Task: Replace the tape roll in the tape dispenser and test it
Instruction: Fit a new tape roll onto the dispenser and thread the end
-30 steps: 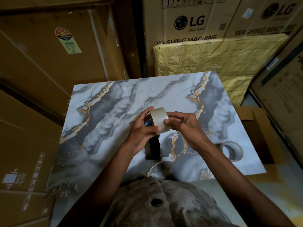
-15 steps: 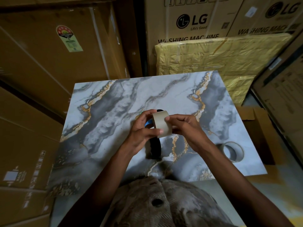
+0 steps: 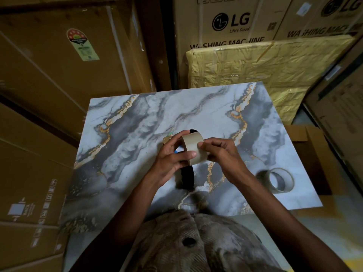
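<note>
A brown tape roll (image 3: 193, 146) is held on edge between both hands above the marble-patterned table (image 3: 137, 134). My left hand (image 3: 172, 156) grips its left side with thumb across the front. My right hand (image 3: 220, 154) pinches its right side. Under the hands lies the tape dispenser (image 3: 187, 177), black handle pointing toward me, with a blue part and a metal plate mostly hidden by my left hand. A second tape roll (image 3: 279, 182), nearly used up, lies flat on the table at the right.
Large cardboard appliance boxes (image 3: 59, 75) stand close on the left and back. A yellow wrapped package (image 3: 265, 67) leans behind the table. An open carton (image 3: 308, 146) sits at the right edge. A cap brim (image 3: 186, 242) fills the bottom.
The roll and both hands have stayed nearly in place over the dispenser; the roll has tilted slightly and sits a bit lower against the dispenser.
</note>
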Tool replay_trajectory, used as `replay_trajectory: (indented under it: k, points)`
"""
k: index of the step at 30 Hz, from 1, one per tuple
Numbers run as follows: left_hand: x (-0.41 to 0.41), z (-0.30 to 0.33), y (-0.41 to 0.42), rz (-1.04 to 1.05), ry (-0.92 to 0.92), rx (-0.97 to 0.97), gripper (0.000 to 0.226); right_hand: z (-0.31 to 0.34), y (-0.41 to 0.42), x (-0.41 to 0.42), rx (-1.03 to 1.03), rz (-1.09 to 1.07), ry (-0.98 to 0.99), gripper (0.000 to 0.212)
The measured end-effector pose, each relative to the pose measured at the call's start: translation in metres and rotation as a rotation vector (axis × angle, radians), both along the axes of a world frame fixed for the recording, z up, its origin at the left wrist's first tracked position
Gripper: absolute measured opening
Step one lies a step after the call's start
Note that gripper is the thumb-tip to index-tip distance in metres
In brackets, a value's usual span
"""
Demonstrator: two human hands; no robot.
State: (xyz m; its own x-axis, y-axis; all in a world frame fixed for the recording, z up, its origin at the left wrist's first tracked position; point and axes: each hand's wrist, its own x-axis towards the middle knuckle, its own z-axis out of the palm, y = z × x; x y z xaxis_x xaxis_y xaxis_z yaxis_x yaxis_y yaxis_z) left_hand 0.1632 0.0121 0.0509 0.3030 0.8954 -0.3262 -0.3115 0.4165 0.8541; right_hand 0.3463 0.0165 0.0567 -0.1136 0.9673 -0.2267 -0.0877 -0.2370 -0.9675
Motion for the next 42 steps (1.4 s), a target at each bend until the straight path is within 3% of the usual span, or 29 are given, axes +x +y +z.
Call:
replay_trajectory:
  k: [9, 14, 20, 23, 27, 29, 30, 33, 36, 39, 42]
  points:
    - [0.011, -0.002, -0.008, 0.027, 0.158, 0.108, 0.065, 0.000, 0.000, -0.005, -0.022, -0.086, -0.057, 0.072]
    - [0.007, -0.002, -0.007, 0.076, 0.137, 0.058, 0.066, -0.001, -0.003, 0.001, -0.072, 0.040, -0.014, 0.023]
    - [0.011, -0.004, -0.009, 0.039, 0.187, 0.202, 0.065, -0.008, 0.000, -0.009, -0.054, -0.085, -0.041, 0.054]
    - [0.011, -0.007, -0.009, 0.055, 0.210, 0.217, 0.068, -0.005, 0.001, -0.015, -0.028, -0.120, -0.088, 0.053]
    - [0.002, -0.010, -0.008, 0.081, 0.203, 0.139, 0.064, -0.001, 0.006, -0.010, -0.154, 0.028, -0.062, 0.056]
    - [-0.002, -0.012, -0.008, 0.113, 0.193, 0.091, 0.058, -0.004, 0.009, -0.003, -0.160, 0.154, -0.043, 0.039]
    - [-0.004, -0.015, -0.007, 0.133, 0.218, 0.090, 0.052, -0.006, 0.010, -0.001, -0.124, 0.214, -0.073, 0.024]
    - [-0.009, -0.021, -0.003, 0.188, 0.341, 0.165, 0.029, -0.010, 0.010, 0.001, -0.032, 0.305, -0.167, 0.035]
    - [-0.014, -0.027, 0.004, 0.204, 0.468, 0.304, 0.009, -0.017, 0.014, 0.002, -0.003, 0.350, -0.245, 0.022]
    - [-0.020, -0.032, 0.011, 0.177, 0.501, 0.331, 0.006, -0.020, 0.017, 0.003, 0.034, 0.403, -0.367, 0.028]
    - [-0.021, -0.036, 0.015, 0.163, 0.561, 0.352, 0.019, -0.017, 0.022, -0.003, 0.183, 0.306, -0.659, 0.035]
